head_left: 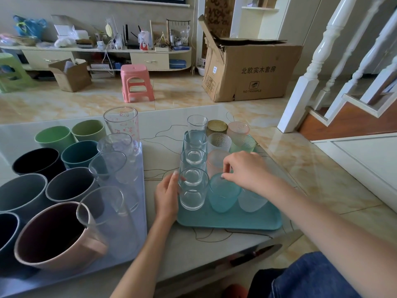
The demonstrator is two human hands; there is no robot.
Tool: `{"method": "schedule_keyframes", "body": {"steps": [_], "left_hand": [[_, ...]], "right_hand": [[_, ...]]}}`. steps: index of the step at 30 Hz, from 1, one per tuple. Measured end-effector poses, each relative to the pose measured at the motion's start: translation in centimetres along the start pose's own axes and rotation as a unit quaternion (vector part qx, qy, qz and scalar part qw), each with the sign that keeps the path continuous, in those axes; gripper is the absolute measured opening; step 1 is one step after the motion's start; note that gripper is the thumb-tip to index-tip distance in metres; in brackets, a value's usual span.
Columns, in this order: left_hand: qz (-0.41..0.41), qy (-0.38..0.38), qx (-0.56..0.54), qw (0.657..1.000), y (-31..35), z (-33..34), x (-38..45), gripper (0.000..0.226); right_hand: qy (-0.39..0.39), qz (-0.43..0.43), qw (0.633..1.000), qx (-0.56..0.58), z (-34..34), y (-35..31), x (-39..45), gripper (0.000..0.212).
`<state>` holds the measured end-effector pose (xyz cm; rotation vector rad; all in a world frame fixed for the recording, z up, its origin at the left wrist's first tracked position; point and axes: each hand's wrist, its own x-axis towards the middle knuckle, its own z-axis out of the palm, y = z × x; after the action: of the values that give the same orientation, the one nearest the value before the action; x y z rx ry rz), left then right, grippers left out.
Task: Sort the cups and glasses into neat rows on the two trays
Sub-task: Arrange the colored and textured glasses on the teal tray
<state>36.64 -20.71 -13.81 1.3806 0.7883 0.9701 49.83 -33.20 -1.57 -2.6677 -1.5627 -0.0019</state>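
Fingers [225,168] of the right hand [247,171] pinch the rim of the blue glass [223,195] on the teal tray [232,220]; the left hand [166,196] curls around a clear glass [193,190] beside it; both trays look nearly full of rows, so little seems left.

We see a glossy marbled tile floor [182,91] with a pink plastic stool [136,82], a green stool [10,72] and a big cardboard box [253,69]. A cluttered low cabinet [96,54] lines the wall; a white stair balustrade [322,52] rises at right.
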Motion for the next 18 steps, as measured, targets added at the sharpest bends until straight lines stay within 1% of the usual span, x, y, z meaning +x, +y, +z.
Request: {"method": "schedule_keyframes", "body": {"steps": [3,5,7,9,11,13,14,16,18], "left_hand": [[0.001,0.000,0.003,1.000,-0.1,-0.1,0.0,0.033],[0.001,-0.001,0.004,1.000,-0.2,-0.1,0.1,0.033],[0.002,-0.004,0.005,1.000,-0.2,-0.1,0.1,0.033],[0.004,-0.003,0.004,1.000,-0.2,0.0,0.1,0.034],[0.004,0.000,0.003,1.000,-0.3,-0.1,0.1,0.035],[0.003,0.001,0.004,1.000,-0.4,-0.1,0.1,0.035],[0.002,0.002,0.005,1.000,-0.4,0.0,0.1,0.035],[0.002,0.003,0.006,1.000,-0.3,0.0,0.1,0.035],[0.002,0.005,0.009,1.000,-0.2,0.1,0.1,0.036]], "right_hand": [[-0.002,0.004,1.000,0.004,-0.5,-0.2,-0.3,0.020],[-0.013,0.036,0.999,0.030,-1.8,0.6,-0.6,0.026],[-0.037,0.079,0.996,0.026,-3.4,2.2,-0.8,0.031],[-0.098,0.119,0.988,0.007,-4.4,4.0,-1.0,0.036],[-0.192,0.164,0.968,0.008,-4.6,4.9,-1.3,0.052],[-0.273,0.200,0.940,0.044,-4.5,5.1,-1.8,0.065],[-0.302,0.205,0.929,0.069,-4.5,5.0,-2.1,0.066],[-0.335,0.200,0.916,0.086,-4.6,4.4,-2.4,0.068],[-0.340,0.188,0.920,0.054,-4.1,4.0,-2.5,0.084]]}}
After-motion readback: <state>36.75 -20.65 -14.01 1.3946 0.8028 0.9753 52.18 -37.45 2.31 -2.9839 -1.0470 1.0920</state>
